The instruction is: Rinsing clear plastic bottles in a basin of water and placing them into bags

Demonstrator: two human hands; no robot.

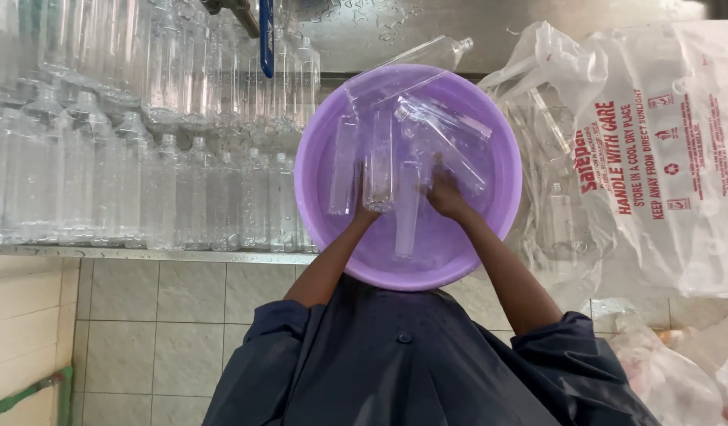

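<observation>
Reaching down into the purple basin [317, 205], both forearms angle inward. Left hand [365, 211] has its grip wrapped round an upright clear bottle [377, 162]; right hand [445, 196] presses among more bottles, grip unclear.

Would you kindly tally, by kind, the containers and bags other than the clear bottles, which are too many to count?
Purple basin: 1
Large printed plastic bag: 1
Crumpled clear bags at lower right: about 1, partly cut off
Total: about 3
</observation>
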